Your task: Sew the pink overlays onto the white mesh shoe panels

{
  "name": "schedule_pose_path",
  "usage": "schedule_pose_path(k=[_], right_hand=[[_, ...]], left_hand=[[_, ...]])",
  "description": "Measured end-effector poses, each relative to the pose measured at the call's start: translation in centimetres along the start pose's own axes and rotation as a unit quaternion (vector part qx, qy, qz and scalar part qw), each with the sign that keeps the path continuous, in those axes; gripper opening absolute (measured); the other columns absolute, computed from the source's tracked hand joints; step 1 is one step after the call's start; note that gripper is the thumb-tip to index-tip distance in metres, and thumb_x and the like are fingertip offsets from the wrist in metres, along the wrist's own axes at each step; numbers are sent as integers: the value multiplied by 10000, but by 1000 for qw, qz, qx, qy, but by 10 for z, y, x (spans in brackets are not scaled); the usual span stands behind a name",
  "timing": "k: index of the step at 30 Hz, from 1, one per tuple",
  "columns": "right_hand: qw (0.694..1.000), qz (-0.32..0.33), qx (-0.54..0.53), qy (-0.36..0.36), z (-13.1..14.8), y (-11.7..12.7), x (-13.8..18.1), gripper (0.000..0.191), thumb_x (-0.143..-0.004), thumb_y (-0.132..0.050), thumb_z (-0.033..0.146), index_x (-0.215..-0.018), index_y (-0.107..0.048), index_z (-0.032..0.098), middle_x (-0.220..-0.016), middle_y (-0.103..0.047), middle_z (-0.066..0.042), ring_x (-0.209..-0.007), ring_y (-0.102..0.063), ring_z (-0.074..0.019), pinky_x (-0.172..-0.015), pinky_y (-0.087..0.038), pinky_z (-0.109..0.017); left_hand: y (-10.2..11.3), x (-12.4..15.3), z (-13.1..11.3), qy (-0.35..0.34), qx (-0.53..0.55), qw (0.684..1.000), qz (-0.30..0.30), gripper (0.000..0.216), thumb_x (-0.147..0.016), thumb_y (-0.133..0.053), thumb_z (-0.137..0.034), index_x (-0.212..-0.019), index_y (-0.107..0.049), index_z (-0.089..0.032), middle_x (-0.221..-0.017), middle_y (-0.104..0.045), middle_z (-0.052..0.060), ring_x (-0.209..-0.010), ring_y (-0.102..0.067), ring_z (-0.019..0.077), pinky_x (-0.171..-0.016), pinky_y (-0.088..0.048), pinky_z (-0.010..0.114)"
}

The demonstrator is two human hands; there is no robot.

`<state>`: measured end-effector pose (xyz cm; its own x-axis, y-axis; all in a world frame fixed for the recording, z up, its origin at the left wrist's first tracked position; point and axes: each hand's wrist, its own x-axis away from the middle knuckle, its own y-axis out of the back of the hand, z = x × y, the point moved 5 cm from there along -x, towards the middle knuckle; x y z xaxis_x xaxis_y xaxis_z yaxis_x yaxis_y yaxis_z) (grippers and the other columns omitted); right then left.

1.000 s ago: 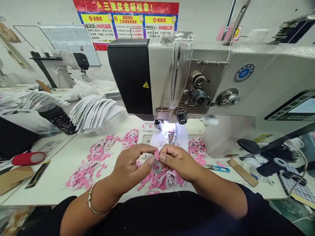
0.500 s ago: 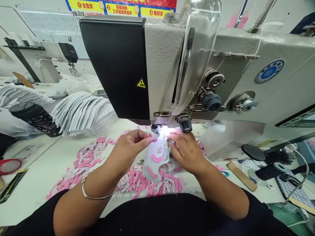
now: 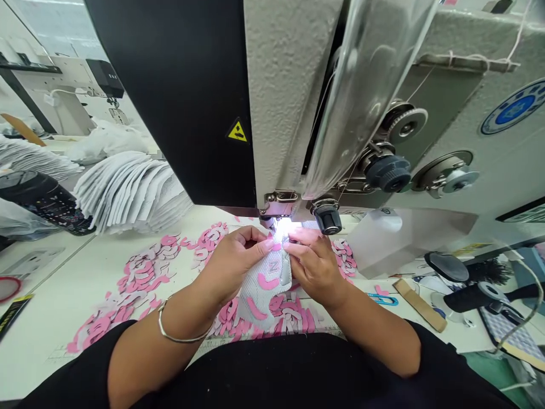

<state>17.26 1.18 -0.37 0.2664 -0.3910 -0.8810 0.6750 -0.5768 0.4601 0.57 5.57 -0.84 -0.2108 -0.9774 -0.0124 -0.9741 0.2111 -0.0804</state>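
A white mesh shoe upper (image 3: 266,289) with pink felt strips and a small "N" patch lies under my hands, just in front of the sewing machine's lit needle and presser foot (image 3: 272,218). My left hand (image 3: 238,267) pinches the upper's top edge, close to a small pink felt piece (image 3: 276,246). My right hand (image 3: 315,270) presses on the upper's other side, its fingertips almost meeting the left ones. Part of the upper is hidden by my fingers. A loose heap of pink felt cut-outs (image 3: 145,272) spreads across the table under and left of my hands.
The grey sewing machine head (image 3: 340,102) fills the upper view. A stack of white mesh pieces (image 3: 131,193) and a black patterned bottle (image 3: 42,201) stand at the left. Blue-handled snips (image 3: 383,299) and a cardboard strip (image 3: 419,305) lie at the right.
The small pieces once held between my fingers have given way to the mesh upper, now closer to the needle. My hands have moved together, and the view has tilted closer to the machine.
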Motion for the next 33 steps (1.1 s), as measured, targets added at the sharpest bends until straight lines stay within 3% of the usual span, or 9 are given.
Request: schedule_pose_path(k=[13, 33], right_hand=[[1000, 0, 7, 6, 2, 1, 2, 318, -858, -641, 76, -1137, -606, 225, -1085, -639, -85, -1096, -606, -250, -930, -516, -445], [1000, 8, -4, -13, 0, -1, 4, 307, -878, -630, 116, -1151, -602, 253, -1128, -655, -76, -1120, -611, -245, -960, -502, -445]], left_hand=[[4, -1, -7, -53, -157, 986, -33, 258, -775, -750, -428, -804, -632, -201, -907, -651, 20, -823, -589, 173, -750, -471, 317], [3, 0, -14, -80, -233, 968, -46, 254, -810, -692, -453, -806, -638, -205, -899, -683, 33, -826, -614, 198, -739, -449, 320]])
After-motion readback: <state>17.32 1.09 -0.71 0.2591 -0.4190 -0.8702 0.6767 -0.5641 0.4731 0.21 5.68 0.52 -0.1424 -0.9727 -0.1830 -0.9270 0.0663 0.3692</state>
